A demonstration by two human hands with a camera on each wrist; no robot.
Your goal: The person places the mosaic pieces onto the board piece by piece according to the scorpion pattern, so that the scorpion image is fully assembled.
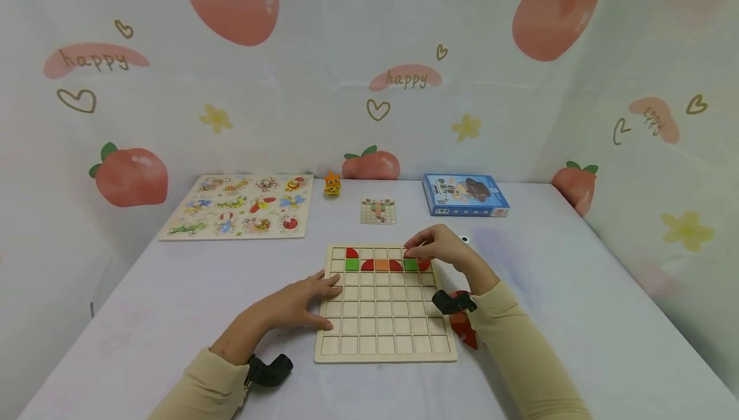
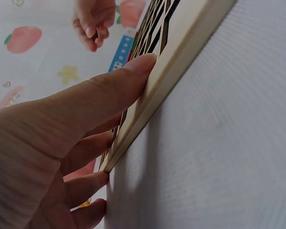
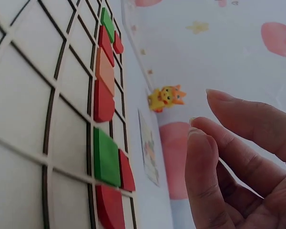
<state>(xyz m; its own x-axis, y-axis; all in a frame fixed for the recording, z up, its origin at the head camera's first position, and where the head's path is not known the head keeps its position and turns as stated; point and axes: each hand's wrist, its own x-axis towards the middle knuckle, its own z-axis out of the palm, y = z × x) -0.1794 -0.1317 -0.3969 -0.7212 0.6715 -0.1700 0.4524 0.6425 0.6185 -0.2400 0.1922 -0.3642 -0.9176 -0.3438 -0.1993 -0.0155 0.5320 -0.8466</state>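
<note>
A wooden grid board [image 1: 383, 309] lies on the table, with coloured tiles in its two far rows. Green square tiles [image 3: 106, 157], an orange square tile [image 1: 382, 265] and several red rounded tiles [image 3: 109, 205] sit in the cells. My left hand [image 1: 297, 304] rests at the board's left edge, its thumb on the rim and its fingers spread along the side. Over the far right corner hovers my right hand [image 1: 441, 245], fingers bent loosely with a gap to the thumb. In the right wrist view nothing is between them, and a red quarter-round tile [image 3: 126, 170] lies in its cell.
Red pieces [image 1: 464, 327] lie beside the board, partly under my right forearm. Farther back are an insect puzzle board [image 1: 271, 211], a small orange-and-yellow toy figure [image 1: 332, 184], a pattern card [image 1: 378, 211] and a blue box [image 1: 466, 194]. A printed curtain surrounds the table.
</note>
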